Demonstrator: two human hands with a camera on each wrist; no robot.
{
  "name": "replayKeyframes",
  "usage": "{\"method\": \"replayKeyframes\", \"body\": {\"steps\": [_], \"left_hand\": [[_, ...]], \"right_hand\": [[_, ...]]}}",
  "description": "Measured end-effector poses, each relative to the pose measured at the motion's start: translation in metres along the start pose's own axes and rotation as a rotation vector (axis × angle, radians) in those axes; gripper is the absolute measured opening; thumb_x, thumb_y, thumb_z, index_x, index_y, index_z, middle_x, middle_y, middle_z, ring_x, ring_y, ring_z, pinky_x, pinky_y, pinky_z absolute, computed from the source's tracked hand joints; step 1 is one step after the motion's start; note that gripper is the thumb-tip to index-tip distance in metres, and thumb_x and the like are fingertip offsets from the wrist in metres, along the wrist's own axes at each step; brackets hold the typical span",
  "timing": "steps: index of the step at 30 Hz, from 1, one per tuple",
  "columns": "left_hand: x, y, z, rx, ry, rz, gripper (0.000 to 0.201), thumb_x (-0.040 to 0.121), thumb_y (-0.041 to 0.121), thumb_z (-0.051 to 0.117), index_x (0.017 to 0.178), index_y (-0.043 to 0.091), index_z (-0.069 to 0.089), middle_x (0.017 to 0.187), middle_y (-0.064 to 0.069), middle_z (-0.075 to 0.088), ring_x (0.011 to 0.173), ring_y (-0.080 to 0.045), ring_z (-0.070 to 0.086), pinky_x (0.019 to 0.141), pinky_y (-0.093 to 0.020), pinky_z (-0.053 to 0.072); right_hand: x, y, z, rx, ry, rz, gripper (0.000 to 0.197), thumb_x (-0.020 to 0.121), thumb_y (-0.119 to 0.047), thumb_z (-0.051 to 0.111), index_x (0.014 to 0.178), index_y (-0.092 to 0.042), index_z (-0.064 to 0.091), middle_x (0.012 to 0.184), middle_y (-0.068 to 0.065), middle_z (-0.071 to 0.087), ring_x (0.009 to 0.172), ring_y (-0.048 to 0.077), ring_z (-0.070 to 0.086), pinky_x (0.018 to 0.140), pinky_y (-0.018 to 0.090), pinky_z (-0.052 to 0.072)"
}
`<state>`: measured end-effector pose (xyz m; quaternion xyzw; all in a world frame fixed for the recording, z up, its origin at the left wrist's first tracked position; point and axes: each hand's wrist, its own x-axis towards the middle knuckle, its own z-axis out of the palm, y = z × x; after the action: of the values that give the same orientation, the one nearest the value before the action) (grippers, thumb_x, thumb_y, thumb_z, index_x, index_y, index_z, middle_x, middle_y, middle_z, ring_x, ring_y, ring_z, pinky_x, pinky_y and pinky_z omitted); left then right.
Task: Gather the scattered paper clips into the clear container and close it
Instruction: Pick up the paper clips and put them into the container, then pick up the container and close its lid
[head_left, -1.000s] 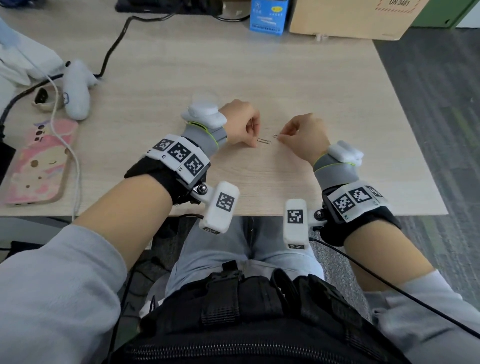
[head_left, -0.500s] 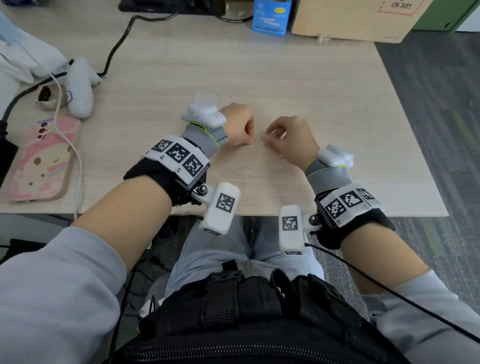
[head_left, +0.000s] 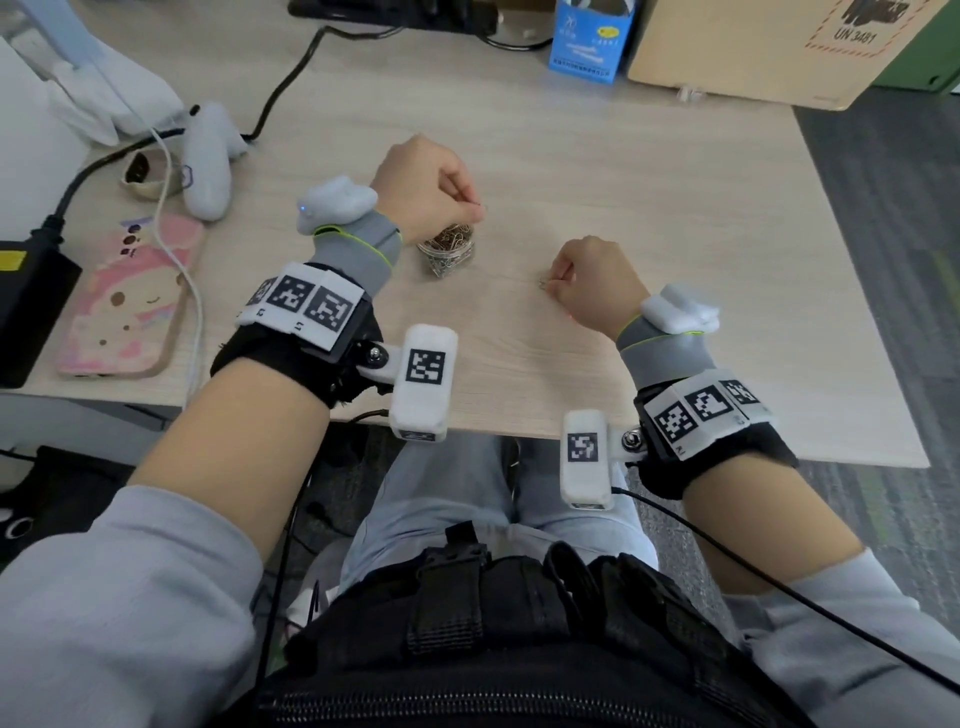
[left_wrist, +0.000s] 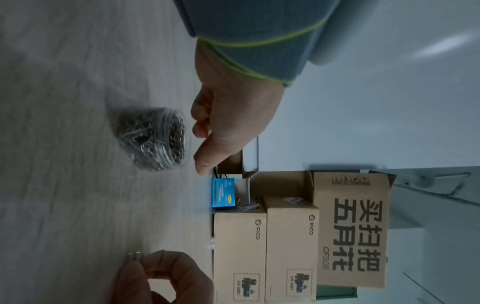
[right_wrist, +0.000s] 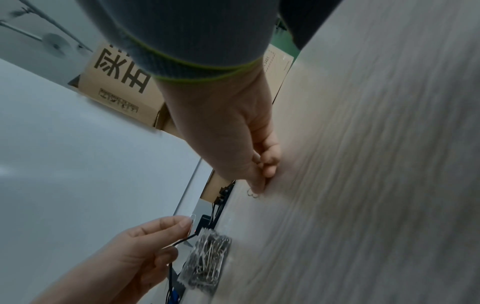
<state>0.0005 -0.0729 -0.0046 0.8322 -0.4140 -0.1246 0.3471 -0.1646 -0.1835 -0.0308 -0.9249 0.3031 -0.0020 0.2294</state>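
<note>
A small clear container (head_left: 447, 250) stands open on the desk, filled with paper clips. My left hand (head_left: 475, 208) hovers just above and behind it, with thumb and forefinger pinching one paper clip (right_wrist: 192, 216). The same container (left_wrist: 152, 139) shows beside the left thumb in the left wrist view. My right hand (head_left: 553, 278) is at the table surface to the right of the container, its curled fingers pinching another paper clip (head_left: 543, 283), seen also as a clip (right_wrist: 253, 194) at the fingertips. I see no lid.
A pink phone (head_left: 124, 301), a white controller (head_left: 208, 166) and cables lie at the left of the wooden desk (head_left: 623, 182). A blue box (head_left: 589, 39) and cardboard boxes (head_left: 769, 47) stand along the far edge. The desk's front edge is close to my wrists.
The hands, close together over two clips before, have moved apart. My left hand lifted a clip and carried it over the container. My right hand stays low, pinching the other clip.
</note>
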Motion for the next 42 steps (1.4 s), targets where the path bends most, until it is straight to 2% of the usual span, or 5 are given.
{"method": "replayKeyframes", "body": {"steps": [5,12,29,36,42], "left_hand": [[-0.004,-0.017,-0.004,-0.057,0.054,-0.021,0.013,0.066,0.02,0.078,0.077,0.017,0.072,0.06,0.015,0.058,0.048,0.014,0.051,0.053,-0.001,0.037],[-0.003,-0.031,-0.003,-0.182,0.197,-0.075,0.013,0.076,0.022,0.066,0.077,0.01,0.072,0.061,0.012,0.059,0.045,0.009,0.049,0.056,-0.016,0.041],[0.01,-0.068,0.011,-0.439,0.139,-0.272,0.025,0.093,0.021,0.046,0.074,0.021,0.062,0.067,0.004,0.06,0.042,0.007,0.05,0.043,-0.009,0.038],[0.009,-0.072,0.012,-0.474,0.144,-0.266,0.027,0.093,0.024,0.046,0.07,0.025,0.061,0.066,0.003,0.06,0.037,0.002,0.047,0.041,-0.012,0.035],[0.007,-0.074,0.01,-0.484,0.105,-0.296,0.029,0.089,0.012,0.042,0.073,0.022,0.063,0.069,0.003,0.06,0.037,-0.001,0.045,0.034,-0.014,0.032]], "right_hand": [[0.007,-0.012,0.005,0.111,0.009,-0.01,0.013,0.088,-0.008,0.055,0.091,-0.002,0.067,0.105,0.018,0.066,0.079,0.027,0.056,0.077,0.036,0.05],[0.023,-0.037,0.007,0.663,0.168,-0.077,0.018,0.081,-0.003,0.065,0.072,-0.015,0.056,0.068,-0.003,0.057,0.034,0.0,0.051,0.039,0.015,0.039],[0.096,-0.051,0.028,0.57,0.165,0.17,0.017,0.077,-0.025,0.061,0.066,-0.029,0.049,0.076,0.002,0.064,0.05,0.008,0.054,0.056,0.031,0.046],[0.112,-0.055,0.031,0.356,0.154,0.142,0.004,0.071,-0.019,0.056,0.072,-0.017,0.058,0.075,0.007,0.062,0.07,0.032,0.065,0.057,0.037,0.05],[0.103,-0.053,0.023,0.435,0.365,0.039,0.016,0.075,-0.011,0.056,0.087,-0.003,0.063,0.074,0.004,0.06,0.076,0.024,0.061,0.072,0.036,0.05]]}}
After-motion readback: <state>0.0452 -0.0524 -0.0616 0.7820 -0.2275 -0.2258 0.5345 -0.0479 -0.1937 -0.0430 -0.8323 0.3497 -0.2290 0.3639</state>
